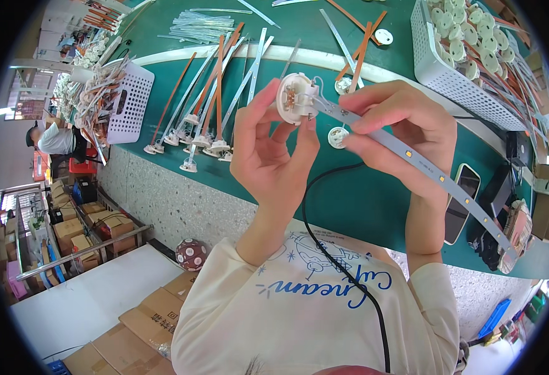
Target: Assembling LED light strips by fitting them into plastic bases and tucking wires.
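Note:
Between the thumb and fingers of my left hand (268, 147) is a round white plastic end cap (296, 100), tilted so that its inside with copper-coloured contacts shows. Thin wires join the cap to a long grey LED strip (424, 165) with small yellow LEDs. My right hand (409, 131) pinches that strip near its wired end, and the rest slants down to the right. Just beyond my hands, another white end cap (337, 137) lies on the green table (274, 178). To the left of my left hand lie several strips with white caps (215, 147), some orange-brown, some grey.
White perforated baskets (130, 103) (459, 87) full of capped strips stand left and right. Loose strips (199, 26) lie at the back. A phone (463, 203) rests at the right. A black cable (309, 200) crosses the table edge. A person (59, 137) sits far left.

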### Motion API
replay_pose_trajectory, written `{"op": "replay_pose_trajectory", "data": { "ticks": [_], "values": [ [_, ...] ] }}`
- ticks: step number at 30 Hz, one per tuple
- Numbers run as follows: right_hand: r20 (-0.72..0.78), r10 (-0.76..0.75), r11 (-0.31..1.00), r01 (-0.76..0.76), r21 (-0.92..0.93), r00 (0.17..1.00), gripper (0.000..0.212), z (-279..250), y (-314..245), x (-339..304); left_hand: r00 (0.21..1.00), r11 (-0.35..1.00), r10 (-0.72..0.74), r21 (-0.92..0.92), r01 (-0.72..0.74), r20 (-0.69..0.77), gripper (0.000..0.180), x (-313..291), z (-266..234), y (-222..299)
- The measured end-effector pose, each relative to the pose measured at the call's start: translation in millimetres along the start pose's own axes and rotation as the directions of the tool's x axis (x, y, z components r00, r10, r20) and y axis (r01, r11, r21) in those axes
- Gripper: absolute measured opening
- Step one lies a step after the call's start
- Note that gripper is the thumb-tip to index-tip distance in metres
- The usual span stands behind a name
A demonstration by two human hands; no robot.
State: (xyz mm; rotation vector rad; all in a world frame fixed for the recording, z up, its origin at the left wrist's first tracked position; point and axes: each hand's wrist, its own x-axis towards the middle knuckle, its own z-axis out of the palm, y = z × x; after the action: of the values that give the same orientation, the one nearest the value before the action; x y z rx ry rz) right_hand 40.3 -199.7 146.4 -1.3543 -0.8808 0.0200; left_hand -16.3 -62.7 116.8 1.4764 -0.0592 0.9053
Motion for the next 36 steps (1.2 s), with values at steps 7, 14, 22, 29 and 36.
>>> {"op": "replay_pose_trajectory", "data": {
  "ticks": [7, 14, 22, 29, 36],
  "values": [
    [-0.102, 0.169, 0.951, -0.135, 0.277, 0.98, 0.017, 4, 5, 0, 0.998, 0.997, 0.061, 0.037, -0.062, 0.029, 0.045, -2, -1, -2],
    [-0.157, 0.237, 0.935, -0.181, 0.304, 0.959, 0.016, 8, 7, 1, 0.991, 0.984, 0.134, 0.122, -0.133, 0.002, 0.041, -3, 0, -4],
    [-0.292, 0.115, 0.974, -0.049, 0.223, 0.949, 0.013, 17, 11, 0, 0.979, 0.962, 0.202, 0.185, -0.2, 0.013, 0.038, -4, 1, -6],
    [-0.301, 0.091, 0.982, -0.034, 0.188, 0.949, 0.013, 16, 8, -2, 0.953, 0.914, 0.302, 0.282, -0.293, 0.013, 0.04, -1, 1, -7],
    [-0.327, 0.041, 0.995, -0.008, 0.102, 0.944, 0.013, 19, 2, -2, 0.952, 0.933, 0.307, 0.197, -0.301, 0.004, 0.041, 2, 4, -6]
  ]
}}
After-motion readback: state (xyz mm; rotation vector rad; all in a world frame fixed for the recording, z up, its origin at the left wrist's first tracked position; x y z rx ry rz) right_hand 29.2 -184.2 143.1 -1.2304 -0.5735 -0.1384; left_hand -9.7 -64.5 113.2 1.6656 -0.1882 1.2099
